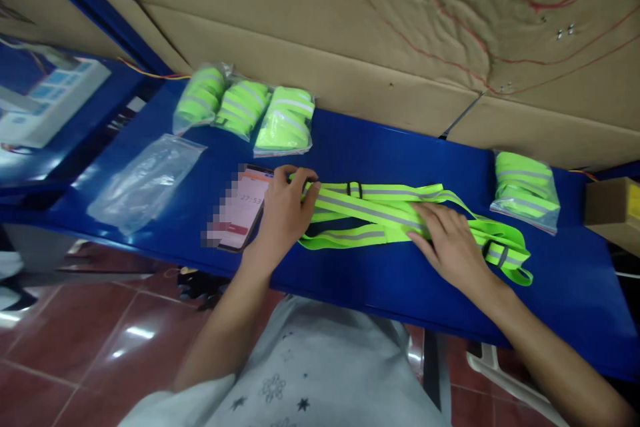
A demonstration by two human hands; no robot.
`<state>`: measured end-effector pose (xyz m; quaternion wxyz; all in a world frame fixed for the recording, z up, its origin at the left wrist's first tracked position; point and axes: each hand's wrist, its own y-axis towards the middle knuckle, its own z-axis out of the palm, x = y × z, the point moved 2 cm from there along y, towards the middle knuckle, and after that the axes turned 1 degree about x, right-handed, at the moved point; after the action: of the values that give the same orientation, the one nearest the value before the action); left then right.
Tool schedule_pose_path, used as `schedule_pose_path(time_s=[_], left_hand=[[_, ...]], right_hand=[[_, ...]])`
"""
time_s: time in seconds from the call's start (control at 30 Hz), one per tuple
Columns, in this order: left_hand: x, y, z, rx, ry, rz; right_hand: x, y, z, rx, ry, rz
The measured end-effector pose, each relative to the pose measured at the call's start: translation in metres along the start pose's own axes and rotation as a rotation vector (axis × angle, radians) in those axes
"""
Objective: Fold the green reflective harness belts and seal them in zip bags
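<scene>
A neon yellow-green reflective strap harness [370, 210] with grey stripes and black buckles lies folded lengthwise on the blue table. My left hand [291, 203] has its fingers bent round the harness's left end and is closed on it. Farther right, my right hand [450, 240] rests over the bands with its fingers stretched out and its thumb apart; it presses on the harness rather than wrapping it. Loops and a buckle stick out beyond my right hand. Close by my left hand lies a phone [239, 207] with a lit timer screen.
Three bagged strap bundles [285, 121] stand along the cardboard wall [350, 73], and another bagged bundle [526, 190] is at right. A clear plastic bag [147, 180] lies on the blue table [330, 277] at left. A power strip [55, 100] and a cardboard box [611, 213] flank the area.
</scene>
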<state>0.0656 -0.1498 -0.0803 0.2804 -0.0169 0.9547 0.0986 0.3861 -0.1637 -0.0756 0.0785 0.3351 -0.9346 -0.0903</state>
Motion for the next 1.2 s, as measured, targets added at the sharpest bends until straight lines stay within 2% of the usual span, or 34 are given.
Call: schedule_pose_path(time_s=[0.07, 0.13, 0.23, 0.37, 0.43, 0.53, 0.63, 0.73, 0.83, 0.9, 1.03, 1.1, 1.2], left_hand=[[0.001, 0.001, -0.001, 0.003, 0.000, 0.010], [0.002, 0.002, -0.001, 0.005, 0.005, 0.016], [0.004, 0.002, 0.000, 0.018, 0.003, 0.033], [0.004, 0.000, 0.003, 0.037, 0.037, 0.039], [0.003, -0.001, 0.004, 0.049, 0.084, 0.024], [-0.001, -0.002, 0.005, 0.070, 0.160, -0.005], [-0.006, -0.003, 0.005, 0.080, 0.183, 0.034], [-0.009, -0.001, 0.006, 0.080, 0.170, 0.118], [-0.011, 0.002, 0.006, 0.093, 0.209, 0.121], [-0.012, 0.004, 0.005, 0.102, 0.250, 0.100], [-0.013, 0.007, 0.004, 0.119, 0.289, 0.084], [-0.013, 0.008, 0.005, 0.128, 0.309, 0.080], [-0.011, 0.009, 0.007, 0.130, 0.320, 0.072]], right_hand=[[-0.010, -0.005, -0.002, 0.034, 0.010, 0.088], [-0.015, -0.009, -0.009, 0.065, 0.089, 0.097], [-0.014, -0.011, -0.028, 0.057, 0.187, 0.115], [-0.011, -0.007, -0.058, 0.083, 0.157, 0.202], [-0.015, 0.001, -0.069, 0.141, 0.107, 0.191], [-0.031, 0.023, -0.076, 0.177, 0.051, 0.088], [-0.052, 0.052, -0.064, 0.153, 0.074, 0.016], [-0.070, 0.073, -0.033, 0.240, 0.064, 0.044], [-0.080, 0.078, -0.003, 0.284, 0.054, 0.114], [-0.084, 0.076, 0.009, 0.297, 0.045, 0.137], [-0.086, 0.070, 0.013, 0.265, 0.035, 0.111], [-0.079, 0.065, 0.006, 0.166, -0.046, 0.017], [-0.051, 0.050, -0.009, -0.015, -0.182, -0.193]])
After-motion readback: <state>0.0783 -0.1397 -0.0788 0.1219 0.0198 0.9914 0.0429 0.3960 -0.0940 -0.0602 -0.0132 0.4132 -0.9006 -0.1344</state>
